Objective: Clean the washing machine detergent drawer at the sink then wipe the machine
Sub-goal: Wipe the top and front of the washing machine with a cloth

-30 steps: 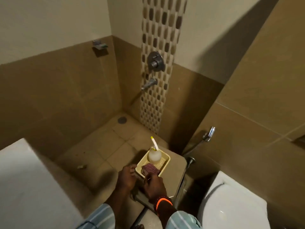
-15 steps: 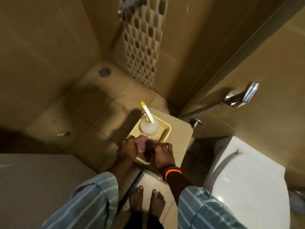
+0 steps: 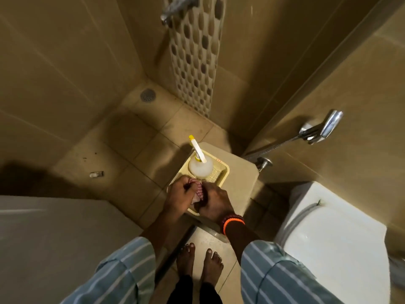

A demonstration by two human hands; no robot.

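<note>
Both my hands curl around the checked cloth point(image 3: 197, 191) over the near end of the yellow tray point(image 3: 221, 174): left hand point(image 3: 179, 198) at 9 o'clock, right hand point(image 3: 215, 204) at 3. The spray bottle point(image 3: 200, 166) stands at 12 in the tray, near the surface point(image 3: 241, 183) edge; toilet point(image 3: 333, 238) close at 3.

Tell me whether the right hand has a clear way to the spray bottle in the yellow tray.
Probably yes. The spray bottle stands upright just beyond the right hand with nothing between, but that hand and the left hand grip the checked cloth, so it must let go first.
</note>
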